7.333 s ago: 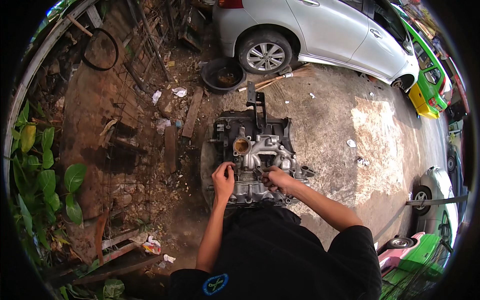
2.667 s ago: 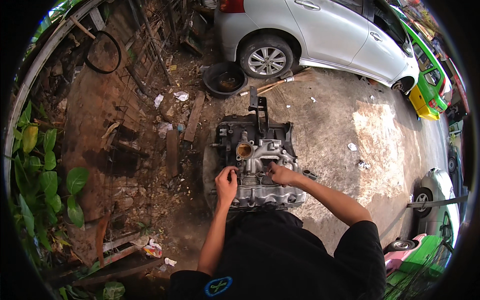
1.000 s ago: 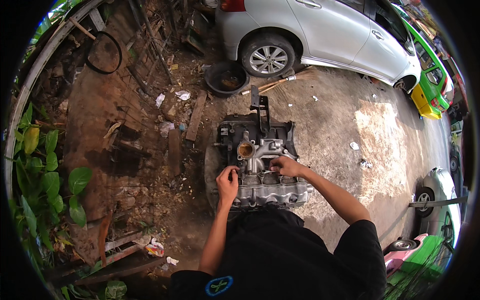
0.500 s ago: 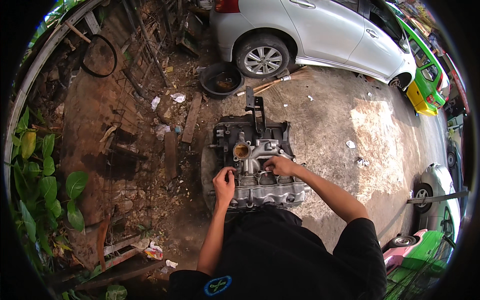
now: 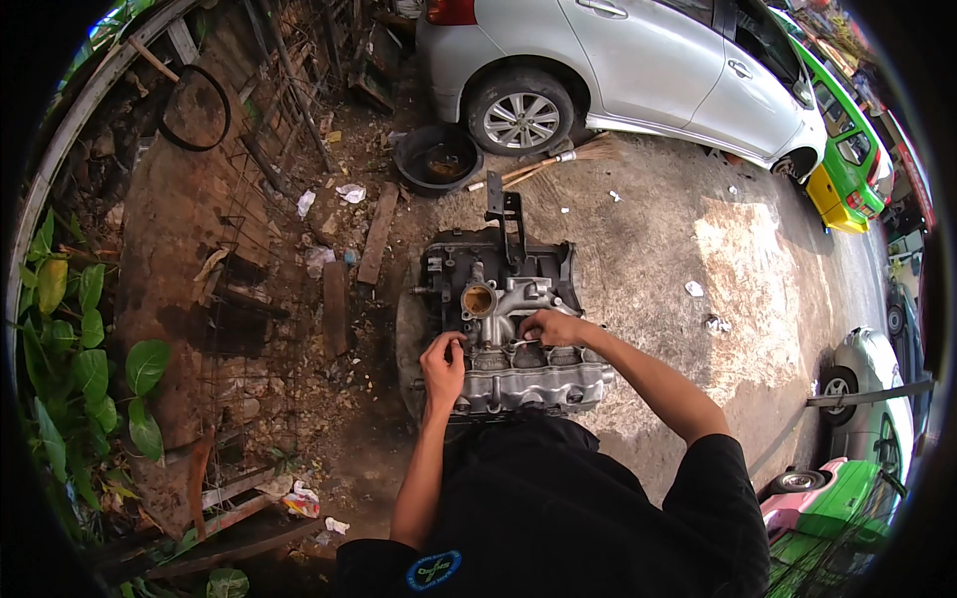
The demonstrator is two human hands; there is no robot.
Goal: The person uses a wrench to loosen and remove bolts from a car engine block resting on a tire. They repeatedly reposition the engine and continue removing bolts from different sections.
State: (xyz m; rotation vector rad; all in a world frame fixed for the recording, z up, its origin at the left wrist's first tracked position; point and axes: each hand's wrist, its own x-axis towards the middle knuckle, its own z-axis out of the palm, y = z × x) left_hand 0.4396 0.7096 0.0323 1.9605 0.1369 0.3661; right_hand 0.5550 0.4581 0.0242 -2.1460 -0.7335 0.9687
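Observation:
An engine (image 5: 518, 384) sits on the ground right in front of me, with a silver intake manifold (image 5: 513, 299) across its middle. Its round port (image 5: 478, 300) has a brownish inside. My right hand (image 5: 551, 328) is closed over the manifold's near right side. A slim silver tool, probably a wrench (image 5: 519, 344), shows at its fingertips. At the engine's near left side is my left hand (image 5: 443, 365), its fingers curled together by the manifold's edge. Whatever those fingers grip, if anything, is too small to make out. A black bracket (image 5: 508, 224) stands up at the engine's far side.
Beyond the engine are a black tub (image 5: 439, 159), a straw broom (image 5: 543, 167) and a silver car (image 5: 648, 70). Wooden planks (image 5: 379, 234) and litter lie to the left, near leafy plants (image 5: 90, 359). More parked cars (image 5: 862, 399) stand at the right.
The view has shifted very slightly. My right hand has turned a little at the same spot, and the silver tool shows more plainly; my left hand stays nearly still.

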